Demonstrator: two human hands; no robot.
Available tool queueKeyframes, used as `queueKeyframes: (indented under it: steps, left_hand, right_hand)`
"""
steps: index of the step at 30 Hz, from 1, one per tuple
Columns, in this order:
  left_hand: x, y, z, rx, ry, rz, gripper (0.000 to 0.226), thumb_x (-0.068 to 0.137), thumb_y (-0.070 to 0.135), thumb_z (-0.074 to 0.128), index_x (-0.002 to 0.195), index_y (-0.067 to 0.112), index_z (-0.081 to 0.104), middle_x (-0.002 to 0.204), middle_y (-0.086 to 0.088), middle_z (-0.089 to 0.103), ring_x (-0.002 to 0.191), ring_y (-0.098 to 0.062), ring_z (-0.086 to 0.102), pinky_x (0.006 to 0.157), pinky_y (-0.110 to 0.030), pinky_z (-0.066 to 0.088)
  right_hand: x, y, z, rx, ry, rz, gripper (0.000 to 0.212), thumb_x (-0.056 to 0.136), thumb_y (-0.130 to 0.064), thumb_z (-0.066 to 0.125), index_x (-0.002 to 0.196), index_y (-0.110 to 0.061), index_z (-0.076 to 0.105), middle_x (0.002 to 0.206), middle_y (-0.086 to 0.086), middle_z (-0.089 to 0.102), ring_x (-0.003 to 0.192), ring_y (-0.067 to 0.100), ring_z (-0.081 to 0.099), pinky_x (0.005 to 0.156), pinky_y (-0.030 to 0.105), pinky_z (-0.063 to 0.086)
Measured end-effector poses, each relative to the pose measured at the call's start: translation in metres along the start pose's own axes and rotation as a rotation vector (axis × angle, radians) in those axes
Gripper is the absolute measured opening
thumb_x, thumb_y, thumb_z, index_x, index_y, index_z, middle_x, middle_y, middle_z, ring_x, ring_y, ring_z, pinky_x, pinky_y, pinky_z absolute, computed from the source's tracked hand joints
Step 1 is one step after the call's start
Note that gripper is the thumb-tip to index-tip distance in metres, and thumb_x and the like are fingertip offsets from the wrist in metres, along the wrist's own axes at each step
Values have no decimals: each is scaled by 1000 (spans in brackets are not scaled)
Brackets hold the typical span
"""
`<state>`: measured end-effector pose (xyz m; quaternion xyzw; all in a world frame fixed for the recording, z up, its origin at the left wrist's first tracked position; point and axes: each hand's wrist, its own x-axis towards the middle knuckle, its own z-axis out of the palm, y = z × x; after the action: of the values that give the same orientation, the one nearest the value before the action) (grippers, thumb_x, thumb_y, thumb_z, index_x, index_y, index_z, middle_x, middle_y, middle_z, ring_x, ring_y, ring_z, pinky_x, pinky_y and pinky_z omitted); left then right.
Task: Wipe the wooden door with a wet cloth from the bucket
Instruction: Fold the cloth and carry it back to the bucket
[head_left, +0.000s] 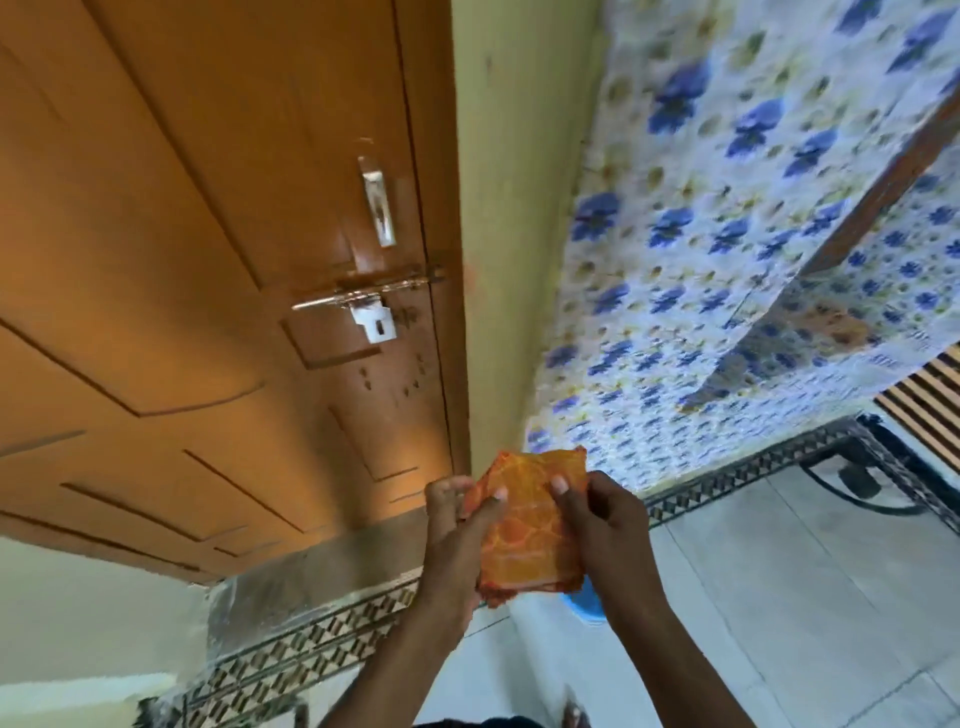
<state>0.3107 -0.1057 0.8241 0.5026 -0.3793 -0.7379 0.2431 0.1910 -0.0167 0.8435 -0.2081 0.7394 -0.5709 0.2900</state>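
Observation:
An orange patterned cloth (524, 525), folded into a thick pad, is held in front of me between both hands. My left hand (457, 535) grips its left edge with thumb on top. My right hand (602, 525) grips its right edge. The brown wooden door (182, 260) fills the left of the view, closed, with a metal handle (379, 208) and a sliding latch (363, 299). A blue bucket (584, 605) shows only as a small patch on the floor below the cloth, mostly hidden by my right wrist.
A yellow-green wall strip (514, 208) separates the door from a blue-flowered curtain (727, 234) on the right. The light tiled floor (779, 597) has a dark patterned border (291, 644). A black metal frame (872, 467) stands at the right edge.

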Motion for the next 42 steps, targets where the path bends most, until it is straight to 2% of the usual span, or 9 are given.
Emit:
queueKeyframes:
  steps: [3, 6, 12, 18, 22, 29, 32, 36, 42]
  left_hand:
    - [-13, -22, 44, 67, 122, 39, 31, 87, 23, 86, 101, 22, 58, 118, -21, 71, 103, -41, 73, 80, -64, 63]
    - [-19, -38, 77, 81, 190, 6, 36, 82, 24, 90, 104, 15, 64, 113, -18, 73, 97, -35, 76, 80, -56, 65]
    - [-22, -54, 107, 46, 81, -141, 37, 89, 17, 85, 114, -2, 64, 111, -24, 75, 88, -36, 76, 64, -43, 64]
    - [-18, -49, 123, 265, 7, 64, 21, 102, 21, 70, 93, 12, 53, 78, -12, 73, 62, -23, 68, 56, -32, 55]
    - [-10, -44, 133, 347, -93, 123, 21, 105, 20, 66, 92, 15, 49, 65, -5, 70, 56, -22, 66, 62, -38, 52]
    - [-9, -43, 147, 359, -196, 245, 18, 107, 19, 62, 107, 26, 44, 84, -10, 80, 71, -31, 77, 56, -36, 59]
    - [-4, -56, 156, 433, -251, 325, 18, 108, 14, 60, 100, 28, 52, 80, -3, 76, 64, -23, 69, 51, -31, 54]
    - [4, -79, 171, 505, -314, 268, 23, 103, 16, 66, 103, 37, 75, 104, 13, 74, 95, -25, 75, 74, -47, 66]
    - [32, -138, 206, 542, -222, 196, 32, 91, 30, 71, 122, 40, 72, 125, 13, 72, 114, -19, 72, 91, -58, 62]
  right_hand:
    - [7, 8, -44, -3, -60, -65, 30, 97, -25, 67, 77, -4, 59, 69, 4, 63, 65, 11, 60, 57, 21, 48]
    - [14, 17, -82, 25, -104, -49, 28, 97, -26, 66, 84, -2, 62, 79, 11, 68, 74, 22, 68, 61, 22, 54]
    - [23, 24, -128, -9, -88, -86, 27, 95, -22, 69, 76, -4, 60, 74, 13, 66, 74, 30, 66, 64, 35, 54]
    - [36, 27, -152, -47, -47, -32, 34, 90, -28, 75, 72, -2, 60, 68, 17, 63, 61, 19, 63, 60, 39, 51]
    - [40, 24, -165, -74, 10, 18, 33, 86, -34, 77, 73, -9, 63, 71, 14, 66, 70, 28, 69, 64, 43, 56]
    - [46, 22, -182, -47, -3, 83, 15, 84, -23, 81, 90, -14, 70, 84, 0, 78, 73, 11, 75, 60, 25, 57]
    - [56, 35, -195, -65, 20, 103, 9, 85, -21, 79, 87, -18, 71, 85, -3, 77, 74, 12, 74, 65, 34, 60]
    - [74, 55, -220, -79, -47, 108, 17, 84, -34, 76, 90, -20, 70, 90, -2, 76, 81, 16, 74, 69, 33, 60]
    - [131, 117, -260, -142, -275, 231, 39, 79, -37, 80, 113, -23, 70, 110, 1, 75, 96, 18, 74, 84, 43, 61]
